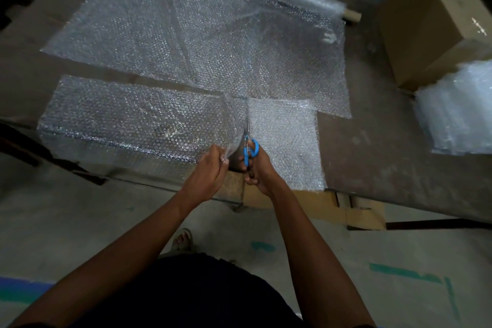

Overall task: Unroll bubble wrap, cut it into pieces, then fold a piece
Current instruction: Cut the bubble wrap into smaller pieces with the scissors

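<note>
Dim workshop table (386, 157) is carrying bubble wrap (138, 125), its cut line running straight away from the scissors (249, 150). Right hand (257, 170) is gripping them; left hand (211, 168), just left, is pinching the strip's near edge.

A long, dark, worn worktable (386, 146) stood on a grey concrete floor (66, 221) marked with teal paint. A brown cardboard box (426, 24) sat at its far right corner. The light was dim, and what looked like flattened cardboard (319, 208) lay under the table's near edge.
</note>
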